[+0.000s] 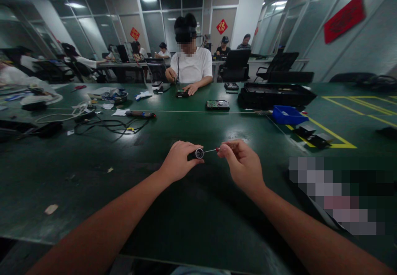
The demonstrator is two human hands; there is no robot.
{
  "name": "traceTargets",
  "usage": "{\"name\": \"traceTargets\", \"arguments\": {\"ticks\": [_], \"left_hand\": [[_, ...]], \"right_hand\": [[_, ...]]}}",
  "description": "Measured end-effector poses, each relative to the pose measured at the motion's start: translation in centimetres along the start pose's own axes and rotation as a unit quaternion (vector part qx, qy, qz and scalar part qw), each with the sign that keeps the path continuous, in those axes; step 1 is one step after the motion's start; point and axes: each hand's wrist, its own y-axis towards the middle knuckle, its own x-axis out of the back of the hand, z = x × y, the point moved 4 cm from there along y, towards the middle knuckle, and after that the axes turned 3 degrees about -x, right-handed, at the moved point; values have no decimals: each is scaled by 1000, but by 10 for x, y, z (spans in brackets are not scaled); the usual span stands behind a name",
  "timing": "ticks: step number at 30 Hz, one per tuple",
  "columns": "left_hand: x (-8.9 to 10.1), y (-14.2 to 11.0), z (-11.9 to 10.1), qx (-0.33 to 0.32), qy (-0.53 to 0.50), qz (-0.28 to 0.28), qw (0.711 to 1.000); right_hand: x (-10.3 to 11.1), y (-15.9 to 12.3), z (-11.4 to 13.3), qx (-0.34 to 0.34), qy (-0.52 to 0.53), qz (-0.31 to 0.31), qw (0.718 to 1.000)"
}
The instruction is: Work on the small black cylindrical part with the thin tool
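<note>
My left hand point(180, 159) is closed around a small black cylinder point(199, 154) with a silvery ring at the end that faces me. Its dark interior shows inside the ring, but what the part is I cannot tell. In my right hand point(243, 161) is a screwdriver point(218, 149), gripped by its handle, which is red near the shaft. The thin metal shaft points left and its tip reaches the side of the cylinder's rim. Both hands are held above the green table point(173, 225), near its middle.
Across the table a person in a white shirt point(192, 66) handles a circuit-board device point(182, 94). A hard drive point(217, 104), black tray point(276, 95) and blue bin point(288, 114) stand toward the right. Cables point(108, 127) and a brown-handled tool point(141, 114) lie on the left.
</note>
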Motion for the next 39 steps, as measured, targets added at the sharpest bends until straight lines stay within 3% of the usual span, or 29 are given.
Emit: {"name": "traceTargets", "arguments": {"ticks": [3, 7, 16, 19, 22, 26, 29, 34, 39], "left_hand": [[-1, 0, 1, -3, -1, -1, 1000], [-3, 0, 2, 0, 0, -2, 1000], [-3, -1, 2, 4, 5, 0, 1000], [-4, -1, 3, 3, 4, 5, 1000], [-4, -2, 5, 14, -9, -9, 1000], [0, -1, 3, 15, -21, -17, 1000], [2, 1, 0, 2, 10, 0, 1000], [1, 1, 2, 22, 17, 22, 999], [-1, 1, 1, 21, 18, 17, 999]], "right_hand": [[4, -2, 9, 39, -105, -24, 993], [5, -4, 14, 68, -141, -36, 987], [-2, -9, 21, 142, -91, 93, 981], [-2, -8, 15, 104, -55, 82, 990], [-4, -3, -2, -3, 87, 37, 995], [-9, 7, -26, -121, 244, -2, 962], [-12, 12, -38, -186, 299, 3, 936], [-5, 13, -38, -149, 254, -53, 954], [-5, 8, -27, -94, 178, -46, 979]]}}
